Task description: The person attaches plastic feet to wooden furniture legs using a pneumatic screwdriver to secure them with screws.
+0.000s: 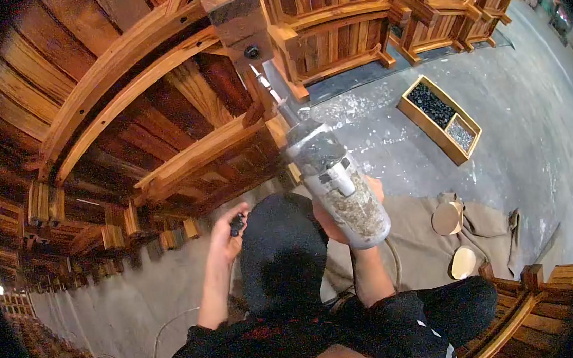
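My right hand (373, 190) grips a dusty grey power drill (336, 183). Its long bit (270, 90) points up at a dark hole (251, 51) in the end of a wooden chair leg (238, 21); the bit tip is just below the hole. My left hand (225, 235) is held beside my raised black-clad knee (282, 251), pinching a few small black screws (237, 224). The overturned slatted wooden chair frame (131, 117) fills the upper left.
A wooden box (432, 129) with two compartments of dark and pale screws sits on the concrete floor to the right. Two round wooden discs (448, 218) lie on a brown cloth (413, 222). More wooden chairs (441, 2) stand behind. A cable (395, 265) trails from the drill.
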`<state>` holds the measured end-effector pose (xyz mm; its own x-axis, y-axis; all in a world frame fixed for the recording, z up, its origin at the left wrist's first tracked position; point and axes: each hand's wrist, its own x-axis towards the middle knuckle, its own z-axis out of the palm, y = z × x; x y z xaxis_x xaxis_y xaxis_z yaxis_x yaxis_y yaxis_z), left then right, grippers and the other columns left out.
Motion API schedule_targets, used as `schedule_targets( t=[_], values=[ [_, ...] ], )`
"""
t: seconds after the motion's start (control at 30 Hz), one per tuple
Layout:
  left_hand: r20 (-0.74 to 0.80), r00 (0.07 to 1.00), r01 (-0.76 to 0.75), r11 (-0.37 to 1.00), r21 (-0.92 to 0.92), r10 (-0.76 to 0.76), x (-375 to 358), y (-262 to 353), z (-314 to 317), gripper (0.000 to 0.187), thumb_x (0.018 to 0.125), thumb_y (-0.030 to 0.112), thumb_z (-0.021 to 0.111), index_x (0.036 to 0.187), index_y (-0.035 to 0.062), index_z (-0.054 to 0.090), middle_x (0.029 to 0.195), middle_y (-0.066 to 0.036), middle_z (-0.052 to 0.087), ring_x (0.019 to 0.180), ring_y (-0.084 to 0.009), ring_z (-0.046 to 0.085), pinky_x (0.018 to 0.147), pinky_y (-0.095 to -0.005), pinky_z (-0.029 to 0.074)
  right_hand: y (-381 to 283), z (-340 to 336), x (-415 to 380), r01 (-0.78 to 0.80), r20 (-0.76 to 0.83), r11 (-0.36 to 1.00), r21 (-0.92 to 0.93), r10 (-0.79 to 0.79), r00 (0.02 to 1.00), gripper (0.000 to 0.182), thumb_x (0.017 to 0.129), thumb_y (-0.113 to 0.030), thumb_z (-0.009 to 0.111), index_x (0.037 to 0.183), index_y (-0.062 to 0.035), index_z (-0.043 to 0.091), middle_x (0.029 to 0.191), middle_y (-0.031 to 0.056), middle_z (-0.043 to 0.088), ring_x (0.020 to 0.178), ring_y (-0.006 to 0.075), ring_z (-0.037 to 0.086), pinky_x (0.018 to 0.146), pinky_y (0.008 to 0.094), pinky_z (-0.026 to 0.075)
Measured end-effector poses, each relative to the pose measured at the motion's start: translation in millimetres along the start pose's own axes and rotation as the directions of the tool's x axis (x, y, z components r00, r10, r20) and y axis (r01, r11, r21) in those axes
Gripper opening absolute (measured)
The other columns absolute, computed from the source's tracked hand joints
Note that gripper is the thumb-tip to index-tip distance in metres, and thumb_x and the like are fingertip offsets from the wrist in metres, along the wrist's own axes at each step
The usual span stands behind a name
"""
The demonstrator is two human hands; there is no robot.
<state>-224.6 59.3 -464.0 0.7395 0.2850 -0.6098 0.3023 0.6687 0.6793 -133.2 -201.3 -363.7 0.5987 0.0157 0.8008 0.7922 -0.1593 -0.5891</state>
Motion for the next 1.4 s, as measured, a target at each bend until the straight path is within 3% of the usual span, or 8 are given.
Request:
schedule_targets(
  t=[0.2,0.4,0.5,0.57,0.7,0.9,1.17,1.4],
  values=[
    [-0.004,0.981,0.194,0.978,0.080,-0.194,-21,-14,32,0.021,0.089,0.016,0.053,0.101,-0.0003,0.059,0.084,-0.005,0.060,0.072,-0.0130,0.058,0.062,-0.0219,0.047,-1,-4,6,0.037,0.039,0.998,-0.045,-0.036,0.999,0.025,0.062,-0.010,0.069,0.085,-0.0090,0.062,0.074,0.0047,0.061,0.061,0.0245,0.059,0.057,0.0313,0.045],
    [0.060,0.997,0.041,0.972,0.230,-0.056,-44,27,89,0.022,0.091,0.018,0.051,0.103,0.0003,0.058,0.081,-0.003,0.057,0.067,-0.0106,0.054,0.058,-0.0220,0.046,-11,-11,11,-0.008,0.030,1.000,-0.003,0.008,1.000,0.027,0.059,-0.013,0.070,0.083,-0.0074,0.059,0.070,0.0074,0.057,0.057,0.0263,0.055,0.054,0.0314,0.044],
    [0.322,0.944,0.080,0.996,-0.030,-0.066,-31,44,80,0.024,0.094,0.022,0.049,0.104,0.0010,0.054,0.074,0.000,0.048,0.058,-0.0069,0.044,0.048,-0.0201,0.038,-16,-14,14,0.011,0.022,1.000,0.025,-0.011,1.000,0.026,0.061,-0.012,0.069,0.083,-0.0020,0.059,0.072,0.0120,0.059,0.058,0.0263,0.058,0.054,0.0309,0.047],
    [0.381,0.923,-0.019,0.997,-0.080,0.049,-39,64,96,0.025,0.095,0.025,0.047,0.104,0.0009,0.049,0.070,0.002,0.040,0.054,-0.0051,0.035,0.042,-0.0190,0.028,-25,-16,23,0.016,0.022,0.998,0.060,-0.017,1.000,0.023,0.066,-0.010,0.068,0.081,0.0059,0.060,0.076,0.0175,0.063,0.059,0.0262,0.063,0.054,0.0306,0.049],
    [0.397,0.878,-0.167,0.948,-0.271,0.268,-46,86,126,0.025,0.096,0.022,0.046,0.104,-0.0016,0.048,0.070,0.001,0.038,0.053,-0.0057,0.035,0.042,-0.0189,0.028,-28,-15,18,0.001,0.044,1.000,0.002,-0.001,0.999,0.023,0.064,-0.010,0.068,0.082,0.0025,0.060,0.076,0.0147,0.063,0.062,0.0268,0.063,0.057,0.0313,0.049],
    [0.583,0.756,-0.061,0.918,-0.392,0.299,-59,122,174,0.025,0.094,0.021,0.049,0.105,-0.0023,0.048,0.069,0.001,0.036,0.053,-0.0064,0.034,0.042,-0.0192,0.028,-12,-8,-1,0.038,0.027,0.999,-0.038,-0.037,0.999,0.025,0.060,-0.010,0.071,0.082,-0.0059,0.060,0.073,0.0077,0.061,0.061,0.0258,0.059,0.058,0.0308,0.047],
    [0.655,0.691,-0.202,0.951,-0.233,0.307,-83,146,211,0.034,0.094,0.034,0.049,0.099,0.0002,0.050,0.062,0.005,0.037,0.047,-0.0024,0.032,0.037,-0.0157,0.022,-12,-11,-3,0.017,0.096,0.998,-0.054,-0.011,0.995,0.019,0.063,-0.013,0.070,0.079,-0.0074,0.059,0.069,0.0066,0.059,0.057,0.0257,0.057,0.055,0.0315,0.046],
    [0.635,0.710,-0.280,0.949,-0.142,0.305,-85,147,216,0.037,0.094,0.037,0.049,0.090,0.0011,0.056,0.060,0.004,0.038,0.045,-0.0027,0.033,0.038,-0.0150,0.023,-2,-14,-7,0.022,0.086,0.999,-0.048,-0.018,0.996,0.021,0.064,-0.012,0.069,0.083,-0.0076,0.060,0.073,0.0072,0.061,0.060,0.0251,0.059,0.056,0.0314,0.047]
  ],
)
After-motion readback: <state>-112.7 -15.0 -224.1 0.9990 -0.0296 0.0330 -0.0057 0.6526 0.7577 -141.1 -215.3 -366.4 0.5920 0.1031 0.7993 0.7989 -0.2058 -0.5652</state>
